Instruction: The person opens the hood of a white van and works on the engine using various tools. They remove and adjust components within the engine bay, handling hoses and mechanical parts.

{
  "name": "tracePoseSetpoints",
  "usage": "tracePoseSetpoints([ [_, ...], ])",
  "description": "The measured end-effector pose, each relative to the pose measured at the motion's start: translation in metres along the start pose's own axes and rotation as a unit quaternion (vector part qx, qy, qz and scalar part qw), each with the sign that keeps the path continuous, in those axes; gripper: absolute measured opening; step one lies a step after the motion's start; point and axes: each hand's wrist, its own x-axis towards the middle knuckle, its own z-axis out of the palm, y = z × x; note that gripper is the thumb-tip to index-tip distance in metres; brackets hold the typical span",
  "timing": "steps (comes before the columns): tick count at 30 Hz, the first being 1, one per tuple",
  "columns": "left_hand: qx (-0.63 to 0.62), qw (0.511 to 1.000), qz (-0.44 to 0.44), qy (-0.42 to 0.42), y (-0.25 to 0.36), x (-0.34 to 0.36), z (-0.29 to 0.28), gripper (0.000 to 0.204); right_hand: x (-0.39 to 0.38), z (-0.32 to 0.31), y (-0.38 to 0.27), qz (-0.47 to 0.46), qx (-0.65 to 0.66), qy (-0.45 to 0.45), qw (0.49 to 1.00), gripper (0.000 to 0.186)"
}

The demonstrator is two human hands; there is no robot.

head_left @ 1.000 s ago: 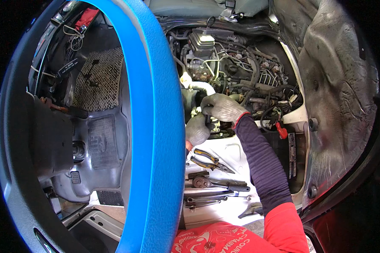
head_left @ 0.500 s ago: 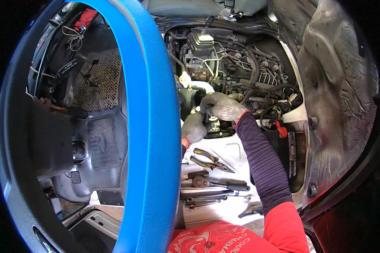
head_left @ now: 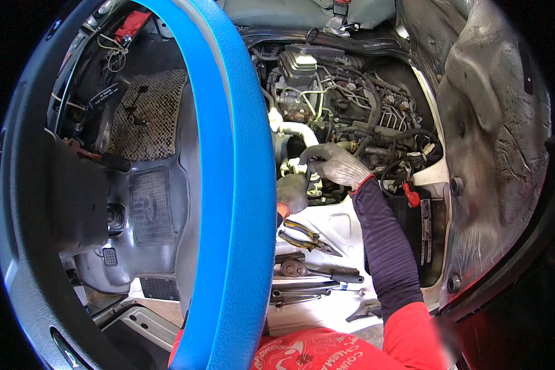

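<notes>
Both my hands wear grey knitted gloves and work at the front of an engine [head_left: 342, 102] in an open bay. My right hand [head_left: 340, 165] reaches in from the right, its dark-tipped fingers curled down beside a pale, light-coloured fitting [head_left: 294, 166]. Whatever those fingers grip is hidden. Just below and to the left, my left hand [head_left: 293, 192] is closed near the same fitting, partly covered by the steering wheel's blue rim [head_left: 240, 185]. What it holds cannot be made out. A pale curved pipe [head_left: 299, 130] runs above my fingers.
On the white panel [head_left: 336, 222] before me lie yellow-and-black pliers [head_left: 307, 238], a ratchet wrench [head_left: 317, 271] and several spanners [head_left: 305, 293]. A black battery [head_left: 407, 234] with a red terminal cover [head_left: 411, 195] stands right of my forearm. The raised seat base [head_left: 487, 135] bounds the right side.
My view has shifted slightly, so the wheel and engine sit further right. My right hand's fingers have moved lower beside the fitting, uncovering more of the pale pipe. My left hand stays close by.
</notes>
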Motion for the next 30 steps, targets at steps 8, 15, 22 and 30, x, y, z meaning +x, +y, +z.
tracePoseSetpoints([
  [8, 0.045, 0.998, 0.036, -0.027, 0.004, -0.008, -0.01, 0.032, 0.012, 0.018, -0.011, 0.15, -0.178, 0.08, 0.969, 0.048],
  [15, 0.018, 0.998, 0.033, -0.047, -0.001, -0.004, -0.008, 0.023, 0.005, -0.006, 0.004, 0.009, 0.019, -0.043, 0.999, 0.025],
  [22, 0.038, 0.997, 0.052, -0.045, -0.006, -0.002, -0.004, 0.033, 0.008, 0.02, -0.007, 0.173, -0.094, 0.042, 0.98, 0.062],
  [30, 0.04, 0.997, 0.061, -0.026, 0.01, -0.018, -0.018, 0.024, -0.046, -0.065, -0.048, 0.133, 0.023, 0.252, 0.958, 0.03],
])
